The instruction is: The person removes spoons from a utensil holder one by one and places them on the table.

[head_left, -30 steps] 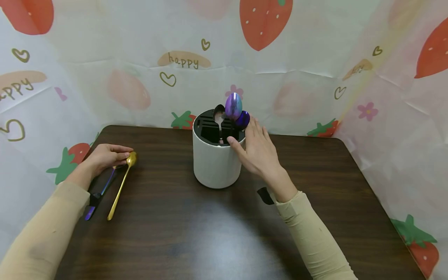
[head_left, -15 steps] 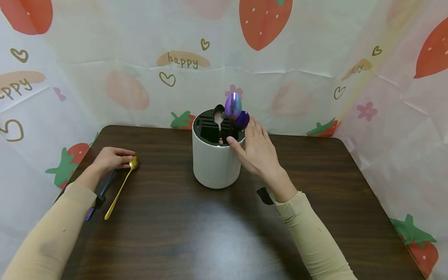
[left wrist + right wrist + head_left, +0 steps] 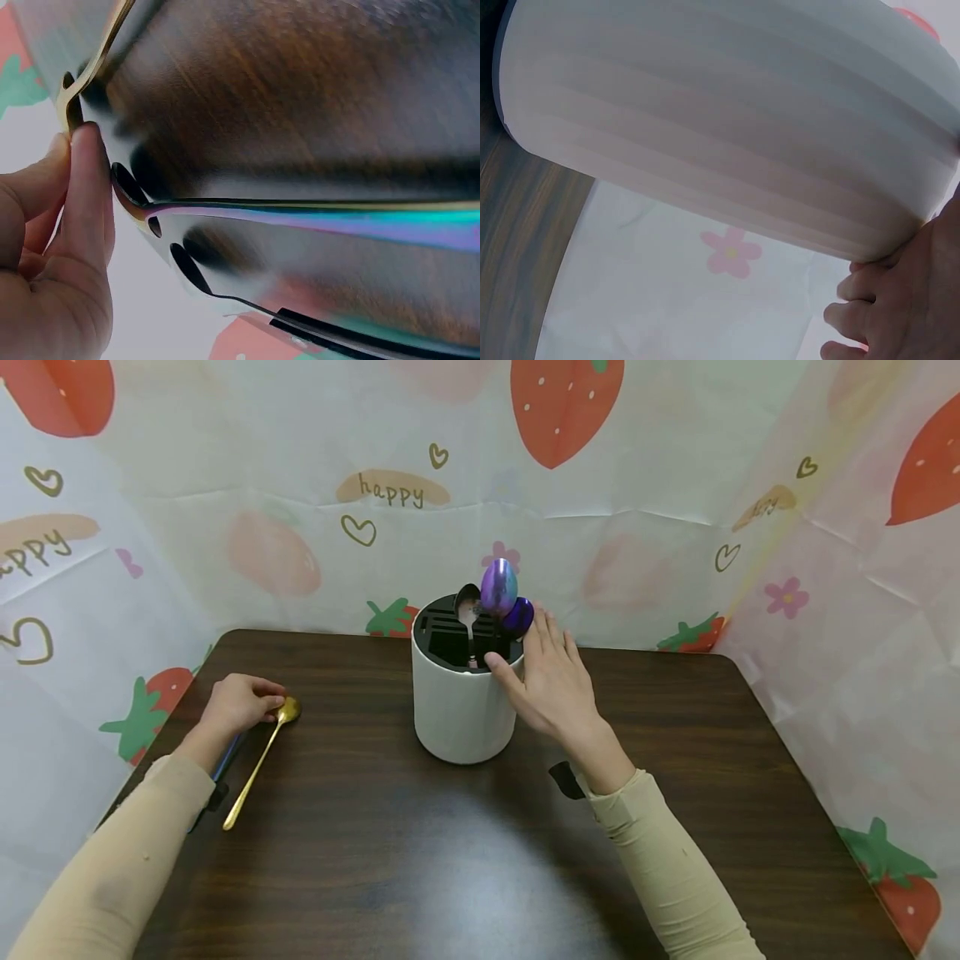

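Note:
On the table's left side, my left hand [image 3: 243, 700] pinches the bowl tip of a gold spoon [image 3: 255, 774] between thumb and fingers. Close up in the left wrist view, the gold spoon's bowl [image 3: 70, 103] shows at the fingertips. Beside it lie a rainbow-purple spoon [image 3: 300, 217] and a darker spoon [image 3: 191, 268], mostly under my left arm in the head view. My right hand [image 3: 558, 689], fingers straight, rests against the rim and side of a white cylindrical utensil holder [image 3: 461, 718]. Its black slotted top holds a silvery spoon [image 3: 468, 610], an iridescent spoon [image 3: 499, 587] and a deep-purple spoon [image 3: 518, 618].
The dark wooden table [image 3: 420, 877] has rounded back corners. A strawberry-print cloth [image 3: 637, 468] hangs right behind it and along both sides.
My left hand and forearm have shifted slightly right, and the gold spoon's bowl has moved a little right and nearer. The right hand and the utensil holder have stayed in place.

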Action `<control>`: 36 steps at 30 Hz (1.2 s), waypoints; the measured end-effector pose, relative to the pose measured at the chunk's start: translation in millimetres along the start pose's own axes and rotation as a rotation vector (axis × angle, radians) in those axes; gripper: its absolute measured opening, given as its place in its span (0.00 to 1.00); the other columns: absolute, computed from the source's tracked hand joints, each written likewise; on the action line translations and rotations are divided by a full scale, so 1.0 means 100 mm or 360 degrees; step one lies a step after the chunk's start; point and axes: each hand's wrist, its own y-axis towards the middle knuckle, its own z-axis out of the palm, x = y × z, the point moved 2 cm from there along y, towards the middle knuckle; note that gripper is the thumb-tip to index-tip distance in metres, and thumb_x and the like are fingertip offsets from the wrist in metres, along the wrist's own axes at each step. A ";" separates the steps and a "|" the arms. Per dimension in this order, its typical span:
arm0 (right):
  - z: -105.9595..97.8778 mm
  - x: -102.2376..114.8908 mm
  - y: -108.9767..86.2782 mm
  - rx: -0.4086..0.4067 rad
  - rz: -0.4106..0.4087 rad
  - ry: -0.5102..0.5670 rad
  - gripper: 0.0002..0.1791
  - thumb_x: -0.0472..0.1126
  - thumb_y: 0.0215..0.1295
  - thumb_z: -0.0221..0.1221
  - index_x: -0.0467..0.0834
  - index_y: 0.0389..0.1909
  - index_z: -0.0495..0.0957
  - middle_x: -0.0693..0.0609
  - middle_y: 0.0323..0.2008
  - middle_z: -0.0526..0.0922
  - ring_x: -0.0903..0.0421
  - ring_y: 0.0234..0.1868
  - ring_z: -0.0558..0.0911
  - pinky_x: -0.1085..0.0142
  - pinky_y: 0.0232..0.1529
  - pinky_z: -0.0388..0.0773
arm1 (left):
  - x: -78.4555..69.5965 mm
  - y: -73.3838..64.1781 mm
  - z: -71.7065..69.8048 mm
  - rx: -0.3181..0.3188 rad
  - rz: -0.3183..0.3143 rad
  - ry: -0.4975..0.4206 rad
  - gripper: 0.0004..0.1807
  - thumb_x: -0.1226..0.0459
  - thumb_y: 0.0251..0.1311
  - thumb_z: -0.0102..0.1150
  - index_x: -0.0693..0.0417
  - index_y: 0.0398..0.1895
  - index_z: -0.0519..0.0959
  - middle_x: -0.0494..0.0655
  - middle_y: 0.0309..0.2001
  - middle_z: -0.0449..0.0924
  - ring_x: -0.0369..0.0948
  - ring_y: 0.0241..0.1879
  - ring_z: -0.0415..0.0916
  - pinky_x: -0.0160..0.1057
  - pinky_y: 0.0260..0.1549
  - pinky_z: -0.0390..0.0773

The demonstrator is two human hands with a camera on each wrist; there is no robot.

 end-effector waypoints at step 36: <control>0.02 0.01 0.00 -0.0018 -0.0018 0.0008 0.58 0.80 0.72 0.24 0.36 0.83 0.39 0.42 0.84 0.39 0.49 0.84 0.39 0.50 0.83 0.37 | -0.25 -0.24 -0.10 -0.0332 0.0239 0.0105 0.21 0.59 0.74 0.60 0.64 0.62 0.81 0.67 0.55 0.84 0.64 0.55 0.79 0.63 0.50 0.79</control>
